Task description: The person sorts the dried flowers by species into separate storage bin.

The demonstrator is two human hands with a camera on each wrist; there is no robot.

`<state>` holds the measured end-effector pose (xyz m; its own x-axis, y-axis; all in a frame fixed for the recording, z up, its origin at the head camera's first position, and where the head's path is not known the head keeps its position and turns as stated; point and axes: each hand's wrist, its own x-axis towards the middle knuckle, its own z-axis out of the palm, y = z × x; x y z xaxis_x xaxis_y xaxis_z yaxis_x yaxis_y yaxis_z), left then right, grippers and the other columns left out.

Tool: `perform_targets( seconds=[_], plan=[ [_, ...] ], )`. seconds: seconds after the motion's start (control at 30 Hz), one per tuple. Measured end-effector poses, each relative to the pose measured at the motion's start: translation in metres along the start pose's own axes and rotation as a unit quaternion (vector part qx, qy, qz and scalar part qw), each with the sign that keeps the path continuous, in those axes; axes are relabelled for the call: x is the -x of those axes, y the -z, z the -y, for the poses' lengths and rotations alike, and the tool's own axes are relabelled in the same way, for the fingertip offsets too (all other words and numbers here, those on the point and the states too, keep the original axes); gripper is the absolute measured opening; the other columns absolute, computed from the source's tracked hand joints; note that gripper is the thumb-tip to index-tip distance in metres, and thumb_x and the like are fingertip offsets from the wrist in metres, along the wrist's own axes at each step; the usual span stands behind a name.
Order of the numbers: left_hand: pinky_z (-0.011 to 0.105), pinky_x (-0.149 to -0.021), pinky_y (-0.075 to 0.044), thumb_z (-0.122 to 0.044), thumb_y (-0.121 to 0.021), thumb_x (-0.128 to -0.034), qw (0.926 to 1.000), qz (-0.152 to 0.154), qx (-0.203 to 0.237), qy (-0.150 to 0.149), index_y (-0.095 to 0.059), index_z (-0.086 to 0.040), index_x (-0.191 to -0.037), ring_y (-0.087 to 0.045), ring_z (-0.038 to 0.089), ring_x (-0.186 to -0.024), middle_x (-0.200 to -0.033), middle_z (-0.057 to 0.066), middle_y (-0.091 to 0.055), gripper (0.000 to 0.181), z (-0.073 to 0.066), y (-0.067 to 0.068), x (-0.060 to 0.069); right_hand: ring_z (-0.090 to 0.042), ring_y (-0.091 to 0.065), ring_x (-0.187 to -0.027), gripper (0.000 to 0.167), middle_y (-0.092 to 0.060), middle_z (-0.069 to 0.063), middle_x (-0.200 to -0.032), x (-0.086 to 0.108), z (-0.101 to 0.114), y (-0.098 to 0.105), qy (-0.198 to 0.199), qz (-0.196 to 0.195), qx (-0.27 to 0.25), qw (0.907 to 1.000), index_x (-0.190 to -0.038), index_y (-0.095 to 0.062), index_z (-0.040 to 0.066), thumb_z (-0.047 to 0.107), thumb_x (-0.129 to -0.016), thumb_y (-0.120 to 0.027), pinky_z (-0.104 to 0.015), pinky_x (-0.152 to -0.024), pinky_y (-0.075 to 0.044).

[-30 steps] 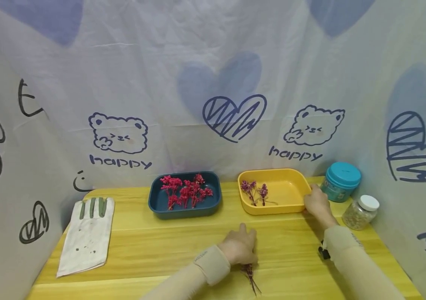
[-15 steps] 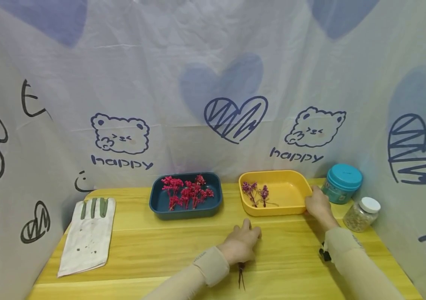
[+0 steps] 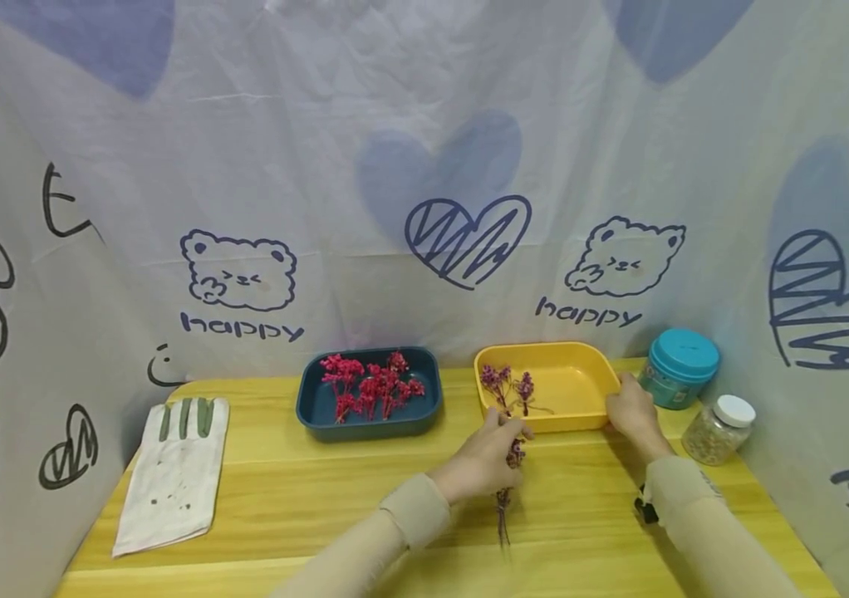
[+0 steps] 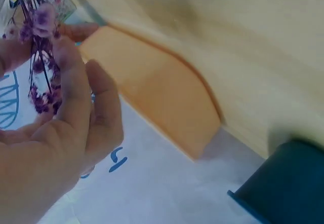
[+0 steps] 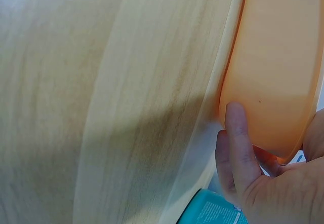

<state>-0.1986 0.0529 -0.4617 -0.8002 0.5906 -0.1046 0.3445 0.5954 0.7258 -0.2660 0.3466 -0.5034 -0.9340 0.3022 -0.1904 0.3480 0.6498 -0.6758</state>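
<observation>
In the head view my left hand (image 3: 480, 463) pinches a sprig of dried purple flowers (image 3: 503, 505) just in front of the yellow tray (image 3: 574, 384). Its stems hang down toward the table. Seen from the left wrist, thumb and fingers close around the sprig's blossoms (image 4: 44, 21), with the tray wall (image 4: 162, 84) beyond. Two more purple sprigs (image 3: 524, 387) lie in the tray's left part. At the tray's right end my right hand (image 3: 630, 413) grips the rim. In the right wrist view a finger of that hand (image 5: 253, 168) lies against the tray's outer wall (image 5: 278, 57).
A dark blue tray (image 3: 368, 428) with several red flower sprigs stands left of the yellow one. A white glove (image 3: 174, 482) lies at the far left. At the right stand a teal-lidded tub (image 3: 679, 365) and a white-capped jar (image 3: 718, 432). A printed curtain (image 3: 350, 282) backs the table.
My left hand has taken up the purple sprig from the table's front area and carried it forward to the yellow tray's front edge. The right hand stays at the tray.
</observation>
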Motion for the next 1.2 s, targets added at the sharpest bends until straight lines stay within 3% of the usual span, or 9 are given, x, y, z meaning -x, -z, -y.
perform_targets(
  seconds=[0.2, 0.27, 0.43, 0.57, 0.67, 0.9, 1.2],
  plan=[
    [0.023, -0.06, -0.042, -0.001, -0.079, -0.0889, 0.9981, -0.041, 0.039, -0.024, -0.057, -0.019, -0.138, -0.045, 0.013, -0.066, -0.133, 0.007, -0.04, 0.057, -0.008, 0.012, -0.015, -0.031, -0.067, -0.086, 0.053, -0.05, -0.037, -0.133, -0.001, -0.002, 0.001, -0.006, 0.005, 0.0, 1.0, -0.155, -0.03, -0.011, 0.002, -0.104, -0.039, -0.03, -0.06, -0.063],
    [0.022, -0.064, -0.044, 0.0, -0.079, -0.0874, 0.9969, -0.059, 0.042, -0.031, -0.058, -0.02, -0.136, -0.048, 0.011, -0.069, -0.136, 0.007, -0.04, 0.057, -0.01, 0.016, -0.021, -0.031, -0.067, -0.086, 0.053, -0.051, -0.037, -0.133, -0.001, -0.003, 0.001, -0.005, 0.004, 0.0, 1.0, -0.155, -0.03, -0.011, 0.002, -0.104, -0.04, -0.03, -0.059, -0.063],
    [0.024, -0.085, -0.052, -0.002, -0.08, -0.0861, 0.9939, -0.098, 0.036, -0.034, -0.058, -0.02, -0.135, -0.057, 0.016, -0.101, -0.138, 0.008, -0.04, 0.057, -0.014, 0.022, -0.034, -0.031, -0.067, -0.088, 0.053, -0.051, -0.037, -0.134, -0.002, -0.004, 0.0, -0.003, 0.006, -0.003, 1.0, -0.155, -0.03, -0.011, 0.003, -0.104, -0.039, -0.031, -0.061, -0.064],
    [0.026, -0.093, -0.056, -0.003, -0.08, -0.0877, 0.9909, -0.123, 0.044, -0.033, -0.057, -0.019, -0.138, -0.059, 0.02, -0.112, -0.14, 0.009, -0.041, 0.058, -0.017, 0.026, -0.045, -0.031, -0.067, -0.086, 0.054, -0.051, -0.038, -0.136, -0.005, -0.006, -0.001, -0.001, 0.005, -0.003, 1.0, -0.155, -0.031, -0.01, 0.003, -0.104, -0.04, -0.03, -0.06, -0.063],
    [0.028, -0.094, -0.056, -0.003, -0.08, -0.0894, 0.9885, -0.137, 0.051, -0.038, -0.058, -0.017, -0.139, -0.06, 0.025, -0.115, -0.141, 0.011, -0.042, 0.056, -0.018, 0.029, -0.053, -0.03, -0.068, -0.084, 0.053, -0.052, -0.038, -0.136, -0.006, -0.007, -0.001, 0.006, 0.001, -0.004, 1.0, -0.154, -0.032, -0.01, 0.003, -0.103, -0.039, -0.03, -0.058, -0.063],
    [0.024, -0.074, -0.049, -0.002, -0.074, -0.0911, 0.9801, -0.179, 0.08, -0.032, -0.058, -0.017, -0.139, -0.054, 0.021, -0.103, -0.142, 0.012, -0.042, 0.053, -0.015, 0.033, -0.073, -0.028, -0.069, -0.081, 0.053, -0.052, -0.039, -0.137, -0.007, -0.007, -0.003, 0.014, -0.008, -0.009, 0.9998, -0.154, -0.034, -0.009, 0.003, -0.103, -0.039, -0.03, -0.056, -0.063],
    [0.026, -0.088, -0.056, -0.001, -0.071, -0.0923, 0.964, -0.245, 0.098, -0.033, -0.055, -0.017, -0.143, -0.058, 0.019, -0.111, -0.145, 0.011, -0.041, 0.055, -0.021, 0.032, -0.095, -0.027, -0.068, -0.078, 0.052, -0.053, -0.039, -0.135, -0.005, -0.005, 0.0, 0.011, -0.005, -0.011, 0.9999, -0.153, -0.034, -0.01, 0.003, -0.103, -0.039, -0.03, -0.056, -0.062]
  ],
)
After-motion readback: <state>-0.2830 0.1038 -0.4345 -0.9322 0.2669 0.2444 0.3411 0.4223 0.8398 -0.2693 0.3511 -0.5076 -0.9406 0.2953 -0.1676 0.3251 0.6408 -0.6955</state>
